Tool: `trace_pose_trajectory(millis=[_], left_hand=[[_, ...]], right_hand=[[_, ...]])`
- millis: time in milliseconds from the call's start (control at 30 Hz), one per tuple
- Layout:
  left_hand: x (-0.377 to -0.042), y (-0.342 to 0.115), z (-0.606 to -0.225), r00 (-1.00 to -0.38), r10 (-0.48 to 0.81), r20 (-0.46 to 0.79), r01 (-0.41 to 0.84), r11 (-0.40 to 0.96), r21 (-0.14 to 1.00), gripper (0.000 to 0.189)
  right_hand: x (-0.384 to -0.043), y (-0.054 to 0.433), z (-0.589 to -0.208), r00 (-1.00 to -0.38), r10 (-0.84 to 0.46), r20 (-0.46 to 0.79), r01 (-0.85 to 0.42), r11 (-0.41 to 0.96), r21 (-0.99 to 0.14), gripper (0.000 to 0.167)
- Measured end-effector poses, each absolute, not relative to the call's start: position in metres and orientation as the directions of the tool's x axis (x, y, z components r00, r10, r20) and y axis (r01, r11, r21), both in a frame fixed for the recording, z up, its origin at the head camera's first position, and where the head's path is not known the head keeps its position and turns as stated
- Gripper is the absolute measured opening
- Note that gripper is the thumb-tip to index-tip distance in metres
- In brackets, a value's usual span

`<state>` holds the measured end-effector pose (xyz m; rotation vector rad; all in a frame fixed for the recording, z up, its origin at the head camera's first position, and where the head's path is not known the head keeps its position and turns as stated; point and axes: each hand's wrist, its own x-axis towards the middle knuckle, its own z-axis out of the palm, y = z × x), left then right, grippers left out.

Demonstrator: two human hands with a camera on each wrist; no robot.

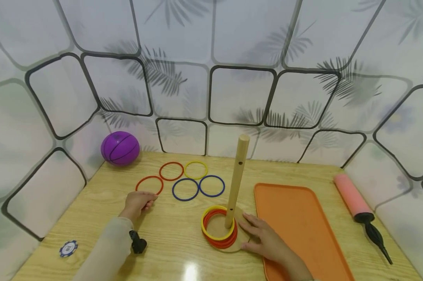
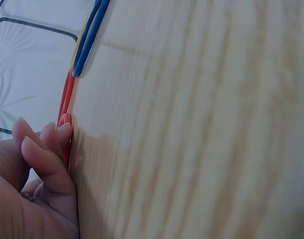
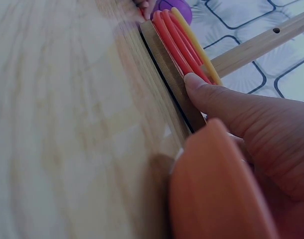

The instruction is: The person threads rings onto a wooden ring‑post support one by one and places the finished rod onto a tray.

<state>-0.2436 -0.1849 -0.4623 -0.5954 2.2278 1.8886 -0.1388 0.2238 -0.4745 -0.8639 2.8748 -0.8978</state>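
My left hand (image 1: 139,203) pinches the near edge of a red ring (image 1: 149,177) lying on the table. In the left wrist view its fingertips (image 2: 65,130) meet at that ring, low against the tabletop. My right hand (image 1: 267,239) grips the side of a round wooden base (image 1: 240,235), thumb and fingers spread along its edge. From the base rises a wooden post (image 1: 237,175), leaning slightly right in the head view. Several red rings (image 3: 174,45) lie stacked on the base, topped by a yellow ring (image 1: 203,226). The right wrist view shows the thumb at the base's rim, beside the stack.
Beyond my left hand lie another red ring (image 1: 171,162), a yellow ring (image 1: 196,161) and two blue rings (image 1: 185,200). A purple ball (image 1: 120,148) sits back left, a poker chip (image 1: 68,248) front left. An orange tray (image 1: 292,207) and pink pump (image 1: 353,195) are at right.
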Motion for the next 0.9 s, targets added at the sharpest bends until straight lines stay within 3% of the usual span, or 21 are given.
trace_pose_trajectory(millis=[567,900], left_hand=[[-0.231,-0.197,-0.468,-0.949,-0.116,-0.294,-0.307,0.118,0.944,0.023],[-0.227,-0.203,-0.463,-0.981,-0.118,-0.151,-0.173,0.201,0.964,0.026]], right_hand=[[-0.138,0.222,-0.476,-0.849,-0.504,0.161,-0.507,0.69,-0.516,0.066],[-0.139,0.224,-0.477,-0.847,-0.506,0.161,-0.509,0.687,-0.519,0.066]])
